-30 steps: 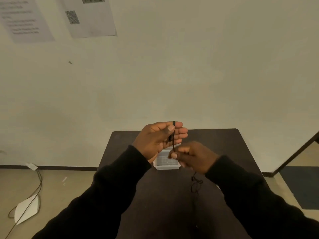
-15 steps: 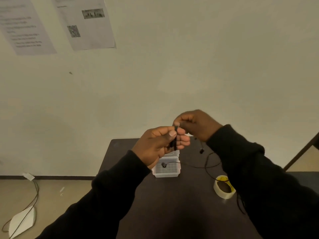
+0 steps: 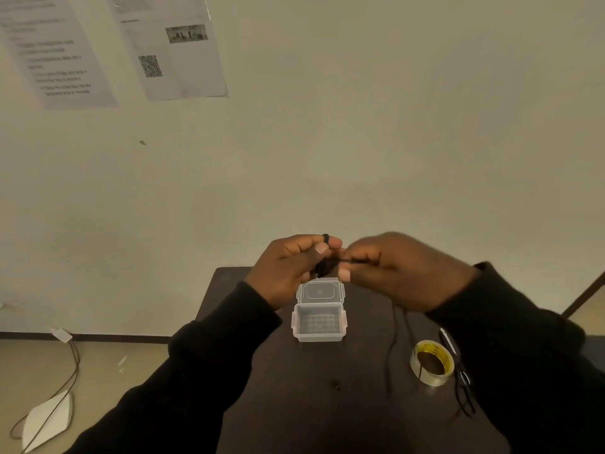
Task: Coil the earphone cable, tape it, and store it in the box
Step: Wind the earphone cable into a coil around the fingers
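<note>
My left hand (image 3: 288,267) is raised above the dark table (image 3: 327,404) and pinches a small bundle of coiled black earphone cable (image 3: 324,265) between thumb and fingers. My right hand (image 3: 399,267) is close beside it and grips a strand of the same cable. The loose rest of the cable hangs down from my right hand and trails across the table. A small clear plastic box (image 3: 319,322) stands open just below my hands, its lid tipped back. To the right lies a roll of clear tape (image 3: 432,363).
An earbud (image 3: 335,386) lies on the table in front of the box. Scissors with black handles (image 3: 458,371) lie right of the tape, partly under my sleeve. Printed sheets (image 3: 170,44) hang on the wall. A white device (image 3: 45,424) with cords sits on the floor at left.
My right hand went up over my left hand, then came down beside it, carrying the cable around the bundle. The view tilted down, so the box, tape and scissors show more fully.
</note>
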